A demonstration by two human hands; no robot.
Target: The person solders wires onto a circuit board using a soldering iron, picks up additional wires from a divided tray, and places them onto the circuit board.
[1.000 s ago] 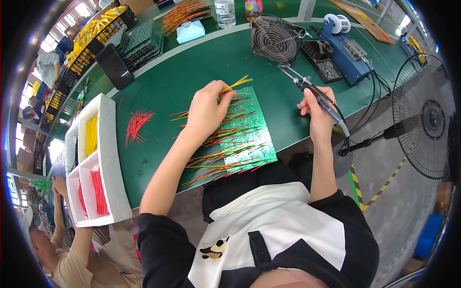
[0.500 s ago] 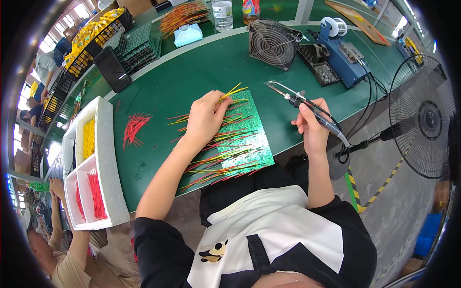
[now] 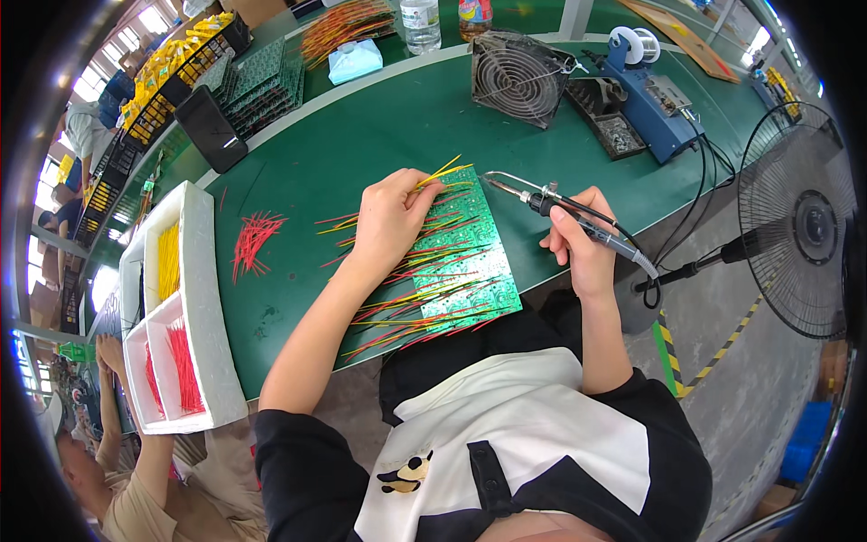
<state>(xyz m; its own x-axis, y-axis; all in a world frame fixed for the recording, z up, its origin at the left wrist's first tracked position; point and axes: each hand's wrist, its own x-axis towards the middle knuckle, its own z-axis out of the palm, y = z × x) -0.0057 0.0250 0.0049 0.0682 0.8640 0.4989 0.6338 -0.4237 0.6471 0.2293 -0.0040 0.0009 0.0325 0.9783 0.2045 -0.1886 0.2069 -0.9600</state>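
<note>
My left hand (image 3: 396, 212) is closed in a pinch on yellow wires (image 3: 444, 174) at the far end of a green circuit board panel (image 3: 488, 244). Rows of red, yellow and dark wires (image 3: 397, 312) lie across the panel, their loose ends sticking out to its left. In my right hand (image 3: 582, 244) is a soldering iron (image 3: 578, 221) with a thin solder feed tube along it. Its tip points left, just off the panel's far right corner, near the wires in my left hand. My left fingertips are partly hidden behind the hand.
A white foam box (image 3: 203, 316) of red and yellow wires stands left, beside a loose red wire pile (image 3: 257, 244). Behind are a phone (image 3: 209, 129), a square fan (image 3: 519, 77) and a blue solder feeder (image 3: 655, 108). A floor fan (image 3: 813, 226) stands right; a co-worker sits left.
My right hand has brought the soldering iron slightly left, so its tip is closer to the panel's far corner. The left hand keeps its pinch on the wires.
</note>
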